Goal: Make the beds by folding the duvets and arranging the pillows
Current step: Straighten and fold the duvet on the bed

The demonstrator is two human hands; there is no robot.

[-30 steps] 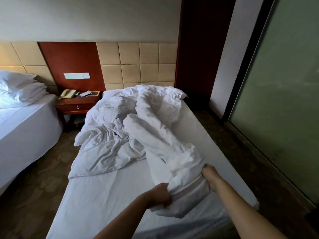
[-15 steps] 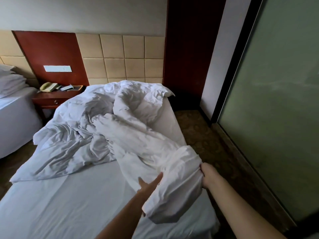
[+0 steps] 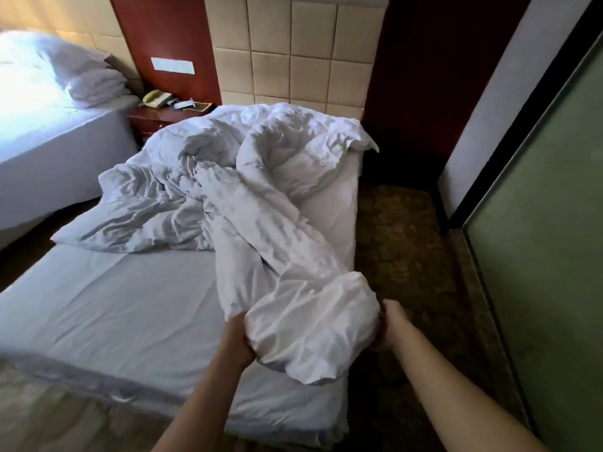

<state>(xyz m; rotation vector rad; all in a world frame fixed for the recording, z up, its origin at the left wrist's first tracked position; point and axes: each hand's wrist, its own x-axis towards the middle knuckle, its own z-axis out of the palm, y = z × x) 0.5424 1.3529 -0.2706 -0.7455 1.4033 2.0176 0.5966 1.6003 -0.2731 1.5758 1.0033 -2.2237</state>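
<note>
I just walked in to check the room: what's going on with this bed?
A person is making the near bed. The left hand and the right hand both grip one end of the white duvet, holding it raised near the foot end. The rest of the duvet lies crumpled toward the headboard, not yet folded. On the other bed, pillows are stacked at the head.

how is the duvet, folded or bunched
Bunched, not folded: the duvet lies in a crumpled heap, one end gripped by the left hand and right hand.
</note>
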